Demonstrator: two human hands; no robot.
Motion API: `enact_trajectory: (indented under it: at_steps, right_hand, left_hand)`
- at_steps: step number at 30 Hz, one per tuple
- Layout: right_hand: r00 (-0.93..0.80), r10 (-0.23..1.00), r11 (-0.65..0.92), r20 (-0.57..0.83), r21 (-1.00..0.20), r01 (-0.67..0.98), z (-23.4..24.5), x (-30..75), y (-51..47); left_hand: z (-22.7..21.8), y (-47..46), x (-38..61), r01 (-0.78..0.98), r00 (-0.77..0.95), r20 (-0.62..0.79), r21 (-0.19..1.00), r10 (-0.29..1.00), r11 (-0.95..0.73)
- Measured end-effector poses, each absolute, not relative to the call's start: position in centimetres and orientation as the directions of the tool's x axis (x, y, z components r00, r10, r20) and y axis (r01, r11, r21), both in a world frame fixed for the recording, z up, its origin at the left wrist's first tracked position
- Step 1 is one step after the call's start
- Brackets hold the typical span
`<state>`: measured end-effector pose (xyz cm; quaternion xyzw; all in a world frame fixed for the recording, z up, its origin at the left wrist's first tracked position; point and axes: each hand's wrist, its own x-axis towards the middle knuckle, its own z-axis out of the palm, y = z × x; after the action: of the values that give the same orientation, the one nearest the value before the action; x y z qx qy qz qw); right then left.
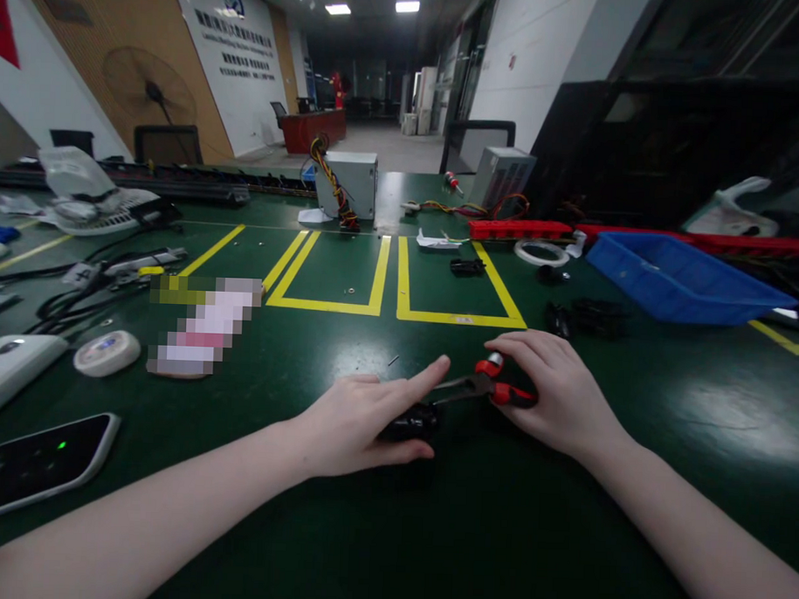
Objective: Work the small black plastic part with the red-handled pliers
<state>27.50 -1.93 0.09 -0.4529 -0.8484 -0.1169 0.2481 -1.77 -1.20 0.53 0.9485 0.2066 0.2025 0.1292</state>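
My right hand is closed around the red-and-black handles of a pair of long-nose pliers. Their slim jaws point left and reach just above a small black part. My left hand grips that part low over the table, thumb below it and index finger stretched out above. The palm and fingers hide much of the part, so its exact kind is unclear. Whether the jaws touch it I cannot tell. A thin metal pin lies on the table just beyond my left hand.
Yellow tape marks boxes on the green table. More black parts lie beside a blue bin at right. A tape roll, a phone-like device and cables stand left. Power supply units are at the back.
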Motion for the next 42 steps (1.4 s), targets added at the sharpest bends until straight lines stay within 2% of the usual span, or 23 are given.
enact_trajectory:
  at_steps: [3, 6, 11, 15, 20, 23, 26, 33, 42]
  right_hand:
    - [-0.462, 0.684, 0.534, 0.565, 0.044, 0.844, 0.00, 27.71, -1.85]
    - [-0.475, 0.655, 0.522, 0.588, 0.103, 0.847, 0.05, 27.79, -2.04]
    - [-0.525, 0.598, 0.565, 0.606, 0.146, 0.812, 0.39, 27.63, -2.46]
    - [-0.553, 0.592, 0.572, 0.586, 0.177, 0.801, 0.51, 27.32, -2.50]
    - [-0.514, 0.623, 0.554, 0.589, 0.130, 0.822, 0.50, 27.11, -2.54]
    - [-0.507, 0.633, 0.555, 0.585, 0.114, 0.824, 0.55, 27.25, -2.54]
    - [-0.526, 0.604, 0.575, 0.598, 0.129, 0.808, 0.52, 27.48, -2.44]
    - [-0.470, 0.573, 0.567, 0.672, 0.089, 0.819, 0.22, 27.41, -2.43]
    - [-0.467, 0.573, 0.570, 0.673, 0.083, 0.818, 0.15, 26.92, -2.32]
  left_hand:
    - [0.67, -1.30, -1.85, 0.343, 0.813, 0.327, 0.399, 0.481, -0.850]
    - [0.73, -1.37, -1.96, 0.320, 0.814, 0.337, 0.419, 0.473, -0.849]
    - [0.56, -1.45, -1.95, 0.340, 0.787, 0.368, 0.410, 0.495, -0.846]
    - [0.63, -1.26, -1.90, 0.322, 0.778, 0.357, 0.481, 0.518, -0.815]
    - [1.04, -1.06, -1.95, 0.276, 0.774, 0.331, 0.591, 0.540, -0.758]
    - [1.04, -1.00, -2.00, 0.238, 0.741, 0.365, 0.642, 0.564, -0.729]
    - [0.87, -0.88, -2.00, 0.216, 0.715, 0.398, 0.656, 0.575, -0.723]
    - [0.96, -0.87, -1.90, 0.218, 0.689, 0.378, 0.705, 0.618, -0.674]
    - [0.88, -0.78, -1.82, 0.193, 0.704, 0.392, 0.697, 0.592, -0.691]
